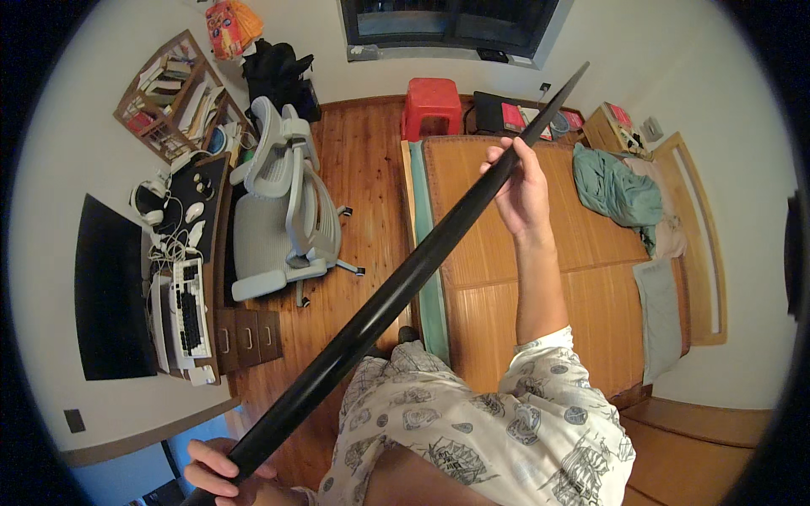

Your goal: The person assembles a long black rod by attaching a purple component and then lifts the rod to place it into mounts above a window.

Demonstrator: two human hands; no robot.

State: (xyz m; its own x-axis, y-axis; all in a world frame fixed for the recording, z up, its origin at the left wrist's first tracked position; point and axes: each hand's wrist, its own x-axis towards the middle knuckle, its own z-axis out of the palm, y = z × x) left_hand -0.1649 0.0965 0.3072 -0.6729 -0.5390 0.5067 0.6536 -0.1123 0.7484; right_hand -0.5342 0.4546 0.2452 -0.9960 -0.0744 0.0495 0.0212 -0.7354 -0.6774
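Note:
A long, glossy black tapering pole (371, 316) slants across the view from the lower left to the upper right. Its far end narrows to a greyish point; the near end runs out of sight at the bottom edge. Low on the left, my left hand (226, 471) is closed round the thick near part. My right hand (519, 190) grips the pole farther up, above the bed, with the thumb and fingertips showing at its sides. The exact kind of pole cannot be made out.
To the right is a bed (498, 312) with a woven mat, a green blanket (616, 190) and a grey pillow (662, 308). A grey mesh chair (278, 219) stands left, beside a desk with a keyboard (190, 308) and a monitor (110, 291). Red stools (431, 105) are stacked near the window.

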